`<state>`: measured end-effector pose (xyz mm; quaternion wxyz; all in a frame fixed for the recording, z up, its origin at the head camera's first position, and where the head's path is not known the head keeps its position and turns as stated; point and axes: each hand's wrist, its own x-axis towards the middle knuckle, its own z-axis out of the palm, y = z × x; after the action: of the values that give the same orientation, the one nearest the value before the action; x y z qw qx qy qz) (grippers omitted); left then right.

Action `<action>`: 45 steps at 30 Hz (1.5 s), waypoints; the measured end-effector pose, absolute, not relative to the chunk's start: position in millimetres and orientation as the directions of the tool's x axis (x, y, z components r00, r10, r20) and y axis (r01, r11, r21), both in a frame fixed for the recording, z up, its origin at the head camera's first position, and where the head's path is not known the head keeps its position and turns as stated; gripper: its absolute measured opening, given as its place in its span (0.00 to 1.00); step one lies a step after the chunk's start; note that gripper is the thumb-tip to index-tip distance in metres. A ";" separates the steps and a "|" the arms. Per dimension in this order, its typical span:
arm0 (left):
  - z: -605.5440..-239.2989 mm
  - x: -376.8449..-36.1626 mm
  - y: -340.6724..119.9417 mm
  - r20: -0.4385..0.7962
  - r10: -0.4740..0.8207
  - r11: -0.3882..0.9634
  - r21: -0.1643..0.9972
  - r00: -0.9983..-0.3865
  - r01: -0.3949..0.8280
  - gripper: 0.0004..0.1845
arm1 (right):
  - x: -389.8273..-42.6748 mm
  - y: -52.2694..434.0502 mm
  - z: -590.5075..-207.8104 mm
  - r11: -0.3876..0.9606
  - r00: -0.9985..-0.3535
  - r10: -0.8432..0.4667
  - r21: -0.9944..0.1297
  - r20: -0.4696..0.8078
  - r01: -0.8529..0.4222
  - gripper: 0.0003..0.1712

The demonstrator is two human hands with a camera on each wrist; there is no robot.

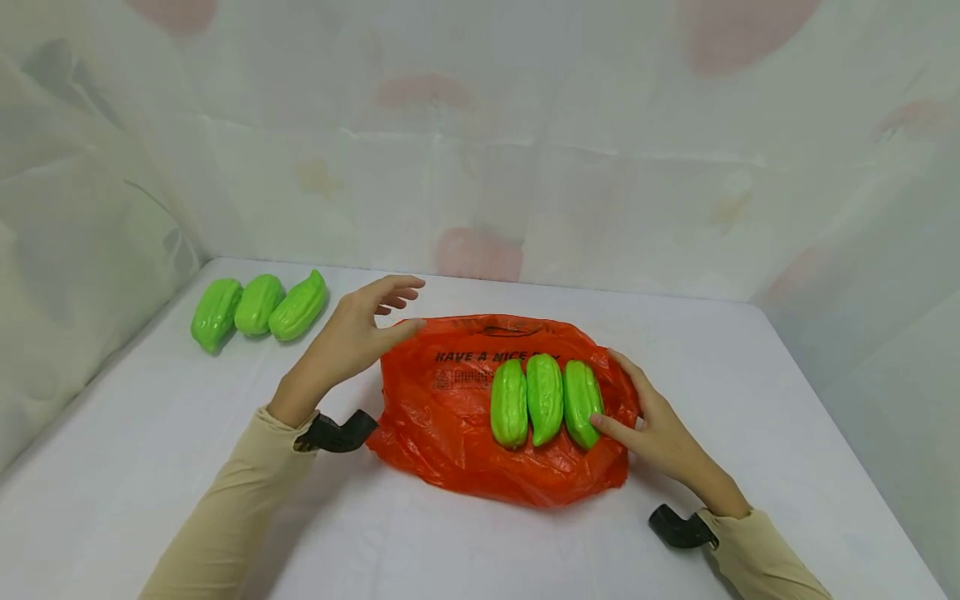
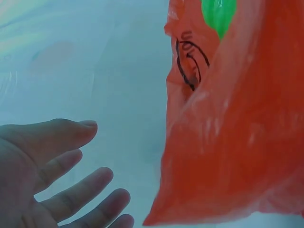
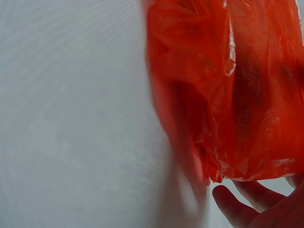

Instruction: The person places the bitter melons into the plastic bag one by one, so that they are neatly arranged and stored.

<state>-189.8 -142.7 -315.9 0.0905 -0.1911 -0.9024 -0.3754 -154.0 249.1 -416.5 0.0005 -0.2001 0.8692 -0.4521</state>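
A red plastic bag (image 1: 450, 425) printed with black lettering lies flat at mid-table. Three glossy, ridged, long green vegetable-shaped pieces (image 1: 545, 400) lie side by side on its right half. My right hand (image 1: 660, 433) is at the bag's right side. Its thumb touches the rightmost green piece and its fingers lie along the bag's edge. In the right wrist view, fingertips (image 3: 232, 204) show just below the red plastic. My left hand (image 1: 352, 333) is raised by the bag's upper left corner, thumb and fingers spread with nothing between them. The left wrist view shows a gap between that hand and the bag.
Three more green pieces (image 1: 258, 308) lie in a row at the table's far left. The white-covered table (image 1: 375, 542) meets a pale patterned sheet (image 1: 525, 200) at the back, and similar sheeting hangs on both sides.
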 end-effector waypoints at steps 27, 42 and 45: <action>-324.1 -209.6 -195.4 0.317 0.046 0.670 0.694 -0.947 0.265 0.24 | -154.1 248.7 -415.5 0.517 -0.924 -0.344 -0.788 0.168 -0.336 0.48; -351.2 -221.7 -221.9 0.342 -0.037 0.751 0.630 -0.939 0.199 0.24 | -153.9 248.1 -416.1 0.516 -0.923 -0.343 -0.787 0.172 -0.339 0.48; -353.5 -222.7 -225.7 0.327 -0.047 0.766 0.619 -0.944 0.176 0.25 | -154.1 248.0 -415.9 0.517 -0.923 -0.344 -0.786 0.173 -0.340 0.48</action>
<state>-222.7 -225.7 -353.5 0.1639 -0.0349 -0.9252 -0.3406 -154.1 248.0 -415.9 0.0020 -0.1964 0.8709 -0.4505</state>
